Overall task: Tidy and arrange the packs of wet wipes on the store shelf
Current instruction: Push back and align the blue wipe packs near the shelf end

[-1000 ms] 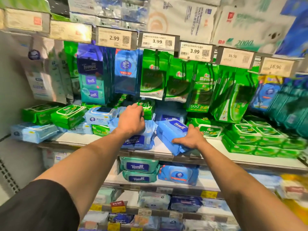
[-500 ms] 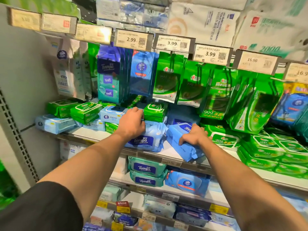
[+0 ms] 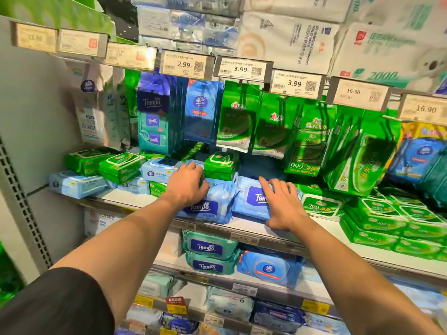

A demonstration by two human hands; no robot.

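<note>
Two light-blue Tempo wet-wipe packs lie side by side at the front of the middle shelf (image 3: 125,198). My left hand (image 3: 186,187) lies on top of the left Tempo pack (image 3: 208,211), its fingers bent over the pack's back edge. My right hand (image 3: 283,206) lies flat on the right Tempo pack (image 3: 249,199) with straight fingers, the thumb down at the pack's front corner. A small green pack (image 3: 220,165) sits just behind, between the two hands.
Green 999 packs (image 3: 319,205) are stacked to the right, green and pale-blue packs (image 3: 75,184) to the left. Hanging sachets (image 3: 237,122) and price tags (image 3: 242,68) overhang the shelf close above my hands. Lower shelves hold more Tempo packs (image 3: 208,247).
The right Tempo pack went from tilted on its edge to lying flat, label up. My right hand moved from gripping its side to lying flat on top. The left hand stayed on its pack.
</note>
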